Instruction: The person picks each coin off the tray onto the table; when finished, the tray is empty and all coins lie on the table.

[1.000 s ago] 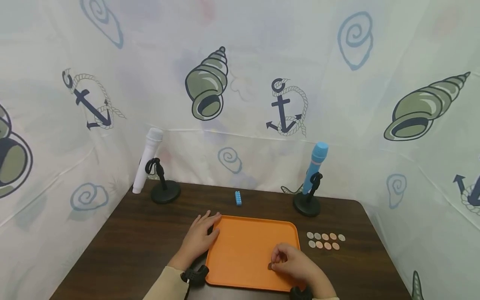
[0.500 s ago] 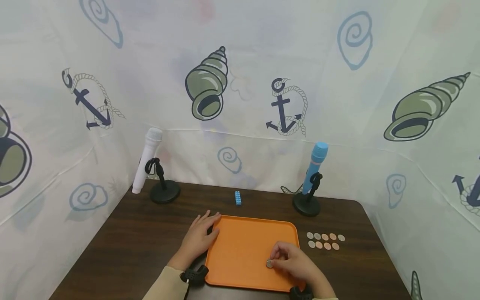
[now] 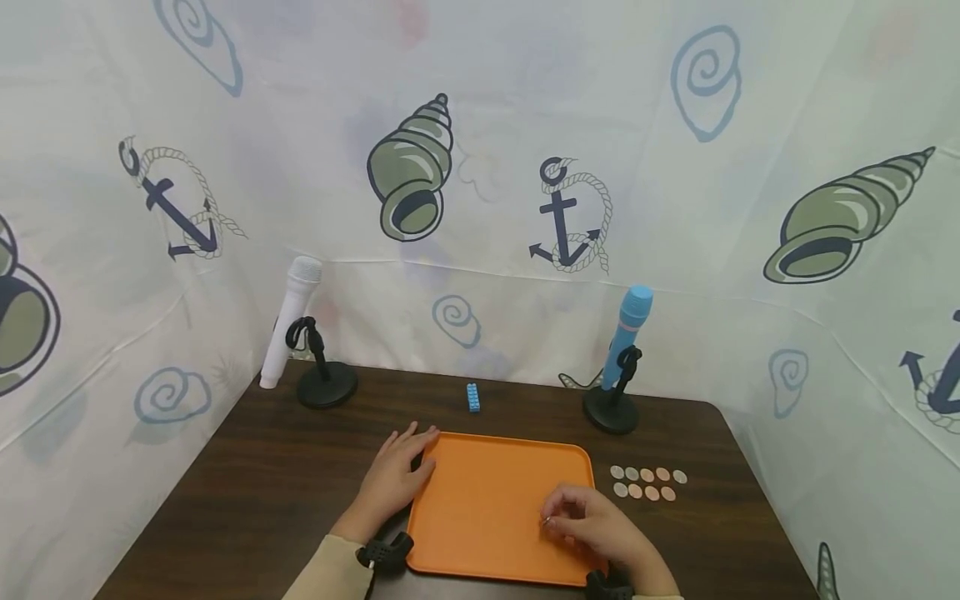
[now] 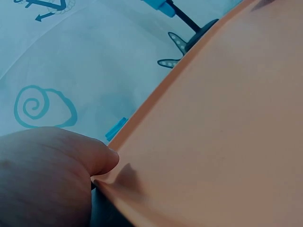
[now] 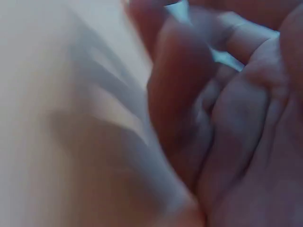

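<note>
An orange tray point(image 3: 491, 500) lies on the dark wooden table, near its front. My left hand point(image 3: 393, 475) rests at the tray's left edge, fingers extended, with the thumb over the rim; the left wrist view shows the thumb point(image 4: 102, 158) by the tray's corner. Above the right part of the tray, my right hand point(image 3: 592, 521) pinches a small coin point(image 3: 545, 521) between thumb and fingertips. Only a thin, shiny edge of that coin shows. In the blurred right wrist view, the curled fingers point(image 5: 182, 71) hide it.
Two rows of silver and copper coins point(image 3: 643, 482) lie right of the tray. Behind it sits a blue toy brick point(image 3: 473, 397). A white microphone point(image 3: 291, 321) and a blue microphone point(image 3: 628, 333) lean on black stands at the back, before a patterned cloth.
The coin in my right hand has turned: it looked dark, then showed a silvery face, and now appears nearly edge-on. My left hand has stayed in place on the tray.
</note>
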Tool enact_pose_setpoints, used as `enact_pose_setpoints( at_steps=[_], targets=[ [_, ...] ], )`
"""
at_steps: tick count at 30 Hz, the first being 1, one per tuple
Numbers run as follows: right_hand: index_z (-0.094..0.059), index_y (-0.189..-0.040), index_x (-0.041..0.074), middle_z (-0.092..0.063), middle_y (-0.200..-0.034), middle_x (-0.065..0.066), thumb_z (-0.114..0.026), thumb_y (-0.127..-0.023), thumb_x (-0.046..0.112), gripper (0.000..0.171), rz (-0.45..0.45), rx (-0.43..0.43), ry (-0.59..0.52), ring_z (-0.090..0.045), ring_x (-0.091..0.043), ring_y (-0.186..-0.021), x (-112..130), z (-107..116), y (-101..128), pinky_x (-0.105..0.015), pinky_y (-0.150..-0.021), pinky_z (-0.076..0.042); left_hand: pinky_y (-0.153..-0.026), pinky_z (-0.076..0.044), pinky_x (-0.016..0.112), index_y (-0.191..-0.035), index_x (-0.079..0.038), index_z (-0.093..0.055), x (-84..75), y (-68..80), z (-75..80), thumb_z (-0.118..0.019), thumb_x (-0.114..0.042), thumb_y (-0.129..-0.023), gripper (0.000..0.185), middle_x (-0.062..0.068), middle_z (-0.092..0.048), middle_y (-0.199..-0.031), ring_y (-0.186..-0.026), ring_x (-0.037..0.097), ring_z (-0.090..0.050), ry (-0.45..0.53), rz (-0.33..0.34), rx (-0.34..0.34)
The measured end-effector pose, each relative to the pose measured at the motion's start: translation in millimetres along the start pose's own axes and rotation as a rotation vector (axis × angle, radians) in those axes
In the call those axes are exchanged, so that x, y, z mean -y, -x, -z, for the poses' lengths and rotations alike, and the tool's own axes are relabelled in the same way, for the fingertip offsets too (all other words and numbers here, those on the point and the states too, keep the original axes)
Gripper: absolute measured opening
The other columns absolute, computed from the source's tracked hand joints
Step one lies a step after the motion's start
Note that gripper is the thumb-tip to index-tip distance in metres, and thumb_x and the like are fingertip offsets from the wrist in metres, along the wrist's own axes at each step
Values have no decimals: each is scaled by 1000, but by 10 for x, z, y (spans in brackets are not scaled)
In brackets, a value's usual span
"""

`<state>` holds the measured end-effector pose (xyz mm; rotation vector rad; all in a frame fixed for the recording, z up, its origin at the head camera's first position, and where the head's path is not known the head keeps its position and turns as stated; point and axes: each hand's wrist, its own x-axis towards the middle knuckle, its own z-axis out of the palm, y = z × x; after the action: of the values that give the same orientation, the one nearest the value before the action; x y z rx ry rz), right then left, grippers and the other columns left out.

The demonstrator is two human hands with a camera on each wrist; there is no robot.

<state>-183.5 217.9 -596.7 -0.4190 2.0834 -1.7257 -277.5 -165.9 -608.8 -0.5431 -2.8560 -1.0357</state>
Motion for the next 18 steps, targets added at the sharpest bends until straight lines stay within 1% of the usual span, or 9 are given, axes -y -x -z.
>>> enact_pose_setpoints(
  at_steps=[4, 6, 8, 10, 11, 13, 14, 16, 18],
  targets=[
    [-62, -126, 0, -69, -101, -1, -60, -111, 6, 16, 99, -48, -251, -60, -8, -69, -115, 201, 134, -18, -55, -54, -138, -16, 62, -159, -18, -60, -14, -3, 7, -73, -28, -107, 54, 0, -55, -166, -166, 33, -35, 5, 5, 3],
    [-59, -129, 1, -69, -105, 1, -55, -112, 2, 18, 165, -95, -330, -60, -8, -71, -171, 306, 204, -18, -56, -52, -139, -15, 62, -159, -18, -60, -16, -8, 13, -73, -27, -107, 54, 0, -55, -166, -166, 32, -34, 11, 8, 1],
    [-60, -129, 4, -71, -106, 2, -53, -112, -1, 20, 226, -181, -349, -59, -7, -70, -214, 408, 273, -18, -54, -49, -138, -16, 62, -158, -18, -60, -16, -16, 15, -73, -27, -107, 54, 1, -56, -166, -166, 32, -35, 8, 6, -3],
    [-62, -127, 5, -73, -104, 2, -56, -111, -3, 19, 247, -340, -342, -58, -6, -68, -243, 506, 348, -19, -51, -45, -138, -16, 62, -159, -18, -60, -17, -28, 11, -73, -28, -107, 54, 0, -56, -166, -166, 32, -35, 3, 0, -3],
    [-64, -126, 2, -74, -102, 2, -59, -110, -1, 17, 238, -443, -325, -58, -6, -66, -248, 557, 392, -19, -49, -43, -138, -16, 62, -159, -18, -60, -18, -32, 10, -72, -28, -107, 54, 0, -56, -166, -166, 32, -35, 2, -5, -4],
    [-66, -127, -2, -75, -96, 3, -67, -107, 4, 21, 176, -662, -280, -57, -6, -63, -255, 661, 494, -21, -45, -43, -138, -17, 62, -159, -18, -60, -18, -35, 7, -72, -29, -107, 54, 0, -56, -166, -166, 32, -36, 4, -11, -1],
    [-67, -128, -4, -74, -93, 5, -72, -105, 7, 26, 125, -773, -254, -57, -7, -62, -252, 714, 548, -21, -44, -43, -138, -17, 62, -159, -18, -60, -17, -34, 8, -72, -29, -107, 54, 0, -56, -166, -166, 32, -35, 12, -10, 1],
    [-69, -131, -2, -74, -88, 10, -79, -102, 16, 36, -5, -962, -162, -58, -7, -62, -259, 820, 667, -22, -45, -46, -138, -16, 63, -158, -17, -60, -12, -29, 12, -73, -28, -107, 54, 1, -56, -166, -166, 32, -35, 25, -6, 3],
    [-71, -130, 2, -73, -84, 15, -82, -100, 23, 38, -142, -1095, -71, -59, -8, -62, -277, 915, 784, -24, -46, -48, -138, -16, 62, -159, -17, -60, -1, -25, 17, -73, -28, -107, 54, 1, -56, -166, -166, 32, -35, 27, -1, 3]
  ],
)
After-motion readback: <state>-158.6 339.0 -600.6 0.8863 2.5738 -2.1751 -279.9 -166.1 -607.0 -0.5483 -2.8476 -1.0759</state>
